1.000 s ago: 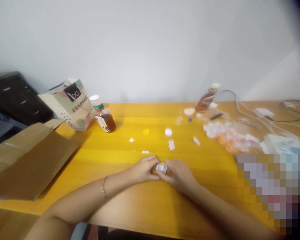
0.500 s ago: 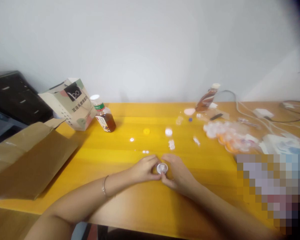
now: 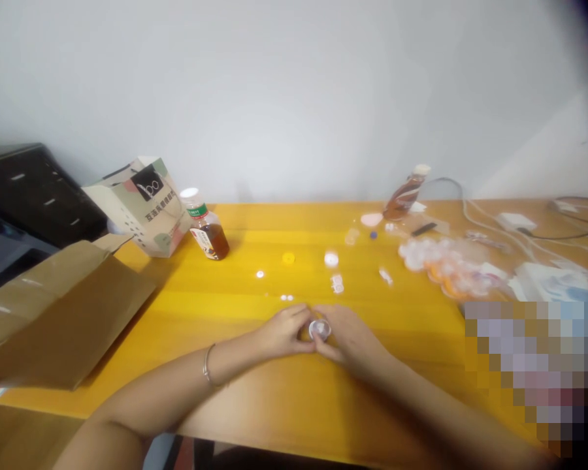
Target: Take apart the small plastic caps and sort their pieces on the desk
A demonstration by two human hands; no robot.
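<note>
A small round clear container with a whitish rim [image 3: 319, 330] is held between my two hands above the wooden table [image 3: 255, 405]. My left hand [image 3: 290, 331] curls its thumb and fingers round the left side. From the right, my right hand [image 3: 342, 333] grips it, thumb at the near edge. What lies inside the container is too blurred to tell. Just beyond the hands are two tiny white pieces [image 3: 287, 297], a white disc [image 3: 331, 259], a yellow disc [image 3: 288, 258] and a small white patterned piece [image 3: 337, 283].
At the left stand a cardboard box [image 3: 73, 320], a paper bag [image 3: 151, 209] and a dark drink bottle [image 3: 209, 232]. Another bottle [image 3: 406, 194] leans at the back right. Plastic packaging [image 3: 451, 264], cables and a white adapter [image 3: 514, 222] lie on the right.
The container has tilted slightly between my hands, and my right thumb has shifted over its near edge. The view has shifted a little, moving the left-side objects rightward.
</note>
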